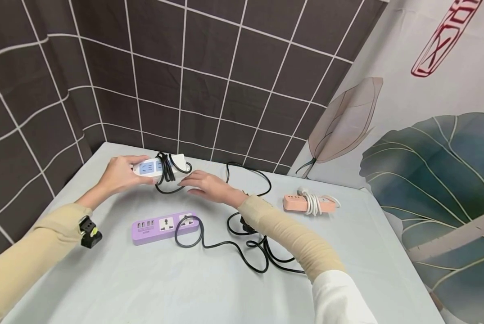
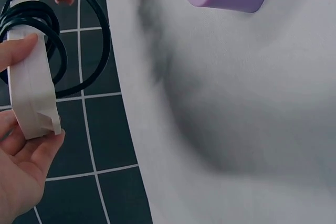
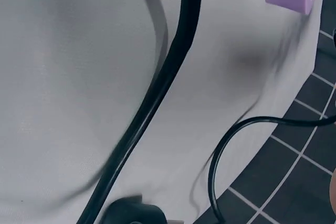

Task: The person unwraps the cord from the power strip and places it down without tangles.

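Note:
My left hand [image 1: 120, 175] grips one end of a white power strip [image 1: 178, 161] with blue socket faces, raised over the far left of the table. A black cord [image 1: 167, 168] is wound around its middle in several turns. In the left wrist view the thumb lies along the strip's side, fingers at its end. My right hand [image 1: 207, 185] is just right of the strip, where the cord's free length runs in between fingers and thumb. The right wrist view shows black cord [image 3: 231, 132] hanging in an arc; most of that hand is out of frame.
A purple power strip [image 1: 152, 227] lies nearer me, with its loose black cord [image 1: 233, 245] curling under the right forearm. Farther right is a pink power strip [image 1: 327, 206] with white cord [image 1: 312, 204] wrapped around it. A dark tile-patterned curtain [image 1: 209, 90] stands behind the table.

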`<state>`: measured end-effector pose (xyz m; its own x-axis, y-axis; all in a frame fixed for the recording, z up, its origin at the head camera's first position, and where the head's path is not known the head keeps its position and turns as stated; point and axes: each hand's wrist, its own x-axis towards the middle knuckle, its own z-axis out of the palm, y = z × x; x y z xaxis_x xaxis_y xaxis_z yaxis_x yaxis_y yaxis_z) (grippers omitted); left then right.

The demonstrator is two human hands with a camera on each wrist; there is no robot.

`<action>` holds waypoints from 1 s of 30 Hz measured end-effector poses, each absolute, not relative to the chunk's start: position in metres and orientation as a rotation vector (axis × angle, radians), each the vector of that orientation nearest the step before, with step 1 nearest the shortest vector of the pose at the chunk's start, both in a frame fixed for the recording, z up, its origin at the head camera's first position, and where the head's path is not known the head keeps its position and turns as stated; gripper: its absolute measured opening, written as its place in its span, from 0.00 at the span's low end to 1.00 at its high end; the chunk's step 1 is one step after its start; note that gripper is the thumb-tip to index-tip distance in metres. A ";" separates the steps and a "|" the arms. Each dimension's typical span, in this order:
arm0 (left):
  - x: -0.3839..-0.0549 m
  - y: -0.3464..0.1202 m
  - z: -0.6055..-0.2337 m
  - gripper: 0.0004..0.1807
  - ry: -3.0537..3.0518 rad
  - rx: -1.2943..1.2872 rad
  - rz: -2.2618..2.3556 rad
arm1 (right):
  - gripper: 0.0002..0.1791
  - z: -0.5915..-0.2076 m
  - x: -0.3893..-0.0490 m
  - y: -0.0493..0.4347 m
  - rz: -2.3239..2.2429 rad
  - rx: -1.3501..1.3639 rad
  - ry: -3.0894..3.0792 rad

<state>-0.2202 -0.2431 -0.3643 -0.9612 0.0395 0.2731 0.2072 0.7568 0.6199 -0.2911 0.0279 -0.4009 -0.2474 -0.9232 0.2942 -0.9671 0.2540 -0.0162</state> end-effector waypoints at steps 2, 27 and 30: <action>-0.220 -0.243 -0.364 0.39 -2.717 -0.189 -0.995 | 0.15 -0.399 -0.287 0.026 0.255 1.776 -2.244; -0.213 -0.245 -0.366 0.41 -2.718 -0.191 -1.010 | 0.08 -0.385 -0.281 0.023 0.300 1.389 -2.516; -0.213 -0.246 -0.367 0.40 -2.716 -0.205 -1.000 | 0.08 -0.382 -0.283 0.022 0.366 1.305 -2.581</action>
